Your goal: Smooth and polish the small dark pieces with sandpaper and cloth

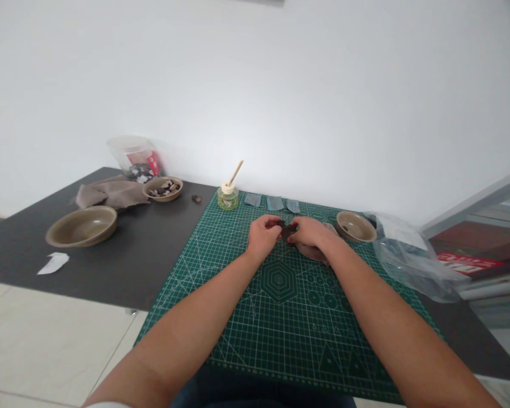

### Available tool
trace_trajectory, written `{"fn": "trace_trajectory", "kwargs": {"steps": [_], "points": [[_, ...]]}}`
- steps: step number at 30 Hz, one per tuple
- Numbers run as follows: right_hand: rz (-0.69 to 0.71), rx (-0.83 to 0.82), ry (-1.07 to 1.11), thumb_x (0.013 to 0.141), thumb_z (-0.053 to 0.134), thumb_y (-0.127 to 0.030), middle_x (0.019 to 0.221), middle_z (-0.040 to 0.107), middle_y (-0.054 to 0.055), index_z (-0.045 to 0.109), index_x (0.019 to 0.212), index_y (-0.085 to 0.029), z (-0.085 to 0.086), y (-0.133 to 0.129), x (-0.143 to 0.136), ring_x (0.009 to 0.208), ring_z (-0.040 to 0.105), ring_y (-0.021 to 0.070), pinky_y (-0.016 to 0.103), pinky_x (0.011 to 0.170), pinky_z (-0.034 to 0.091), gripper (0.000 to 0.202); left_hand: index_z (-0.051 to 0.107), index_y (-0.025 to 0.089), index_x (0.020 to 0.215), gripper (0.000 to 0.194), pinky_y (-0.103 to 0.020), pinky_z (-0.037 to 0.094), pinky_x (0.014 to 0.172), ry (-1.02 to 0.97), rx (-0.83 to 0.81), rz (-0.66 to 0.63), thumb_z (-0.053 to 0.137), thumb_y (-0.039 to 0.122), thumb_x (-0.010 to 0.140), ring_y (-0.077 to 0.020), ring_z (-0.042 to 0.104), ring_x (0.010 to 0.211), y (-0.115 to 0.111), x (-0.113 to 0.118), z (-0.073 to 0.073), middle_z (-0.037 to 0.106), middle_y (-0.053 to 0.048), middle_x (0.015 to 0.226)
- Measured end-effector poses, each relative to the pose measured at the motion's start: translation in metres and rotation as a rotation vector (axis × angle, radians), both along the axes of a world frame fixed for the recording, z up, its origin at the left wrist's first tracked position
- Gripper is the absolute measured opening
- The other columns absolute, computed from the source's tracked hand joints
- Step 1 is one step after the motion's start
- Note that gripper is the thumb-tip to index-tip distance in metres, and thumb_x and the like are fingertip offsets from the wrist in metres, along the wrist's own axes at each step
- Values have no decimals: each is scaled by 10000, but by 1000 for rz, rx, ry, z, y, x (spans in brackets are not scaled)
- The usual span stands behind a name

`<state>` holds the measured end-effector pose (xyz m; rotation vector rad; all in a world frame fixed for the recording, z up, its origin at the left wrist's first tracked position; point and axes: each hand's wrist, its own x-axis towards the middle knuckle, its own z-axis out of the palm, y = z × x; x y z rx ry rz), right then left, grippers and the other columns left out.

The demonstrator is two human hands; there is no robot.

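Over the green cutting mat (238, 283), both hands meet around a small dark piece (288, 231). My left hand (263, 234) pinches its left side, fingers pressed together. From the right, my right hand (308, 231) grips the same piece between thumb and fingers. A brownish cloth or bundle (314, 253) lies partly under my right hand and wrist. Behind the hands, three small bluish packets (275, 203) lie in a row at the mat's back edge. To the right of my right hand stands a small tan bowl (356, 226) with a dark bit inside.
A glass jar (228, 198) with a stick stands at the mat's back left. Further left are a bowl of fragments (164, 190), a brown cloth (114, 192), a clear tub (136, 156), a large bowl (83, 226) and white paper (54, 263). Clear plastic bags (412, 260) lie right.
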<state>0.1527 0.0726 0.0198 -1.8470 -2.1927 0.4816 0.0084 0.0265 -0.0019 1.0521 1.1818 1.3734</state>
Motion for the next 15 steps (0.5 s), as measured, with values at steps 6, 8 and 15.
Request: {"fn": "trace_trajectory", "kwargs": {"steps": [6, 8, 15], "points": [[-65, 8, 196, 594, 641, -273, 467, 528, -33, 600, 508, -192, 9, 2, 8, 494, 492, 127, 240, 472, 338, 125, 612, 120, 841, 237, -180, 368, 386, 0, -9, 7, 529, 76, 624, -79, 491, 434, 1, 0, 1, 558, 28, 553], [-149, 56, 263, 672, 589, -367, 496, 531, -34, 628, 615, -179, 12, 9, 17, 486, 485, 117, 230, 459, 359, 201, 612, 116, 835, 225, -181, 366, 381, -11, -13, 5, 535, 82, 626, -80, 488, 432, 0, 0, 2, 550, 28, 543], [-432, 178, 140, 763, 492, -317, 554, 588, 53, 654, 811, -106, 25, 47, 51, 568, 585, 188, 281, 521, 452, 270, 618, 119, 808, 194, -185, 381, 414, -45, -2, -8, 551, 99, 627, -76, 493, 449, 1, 2, 2, 562, 18, 570]]}}
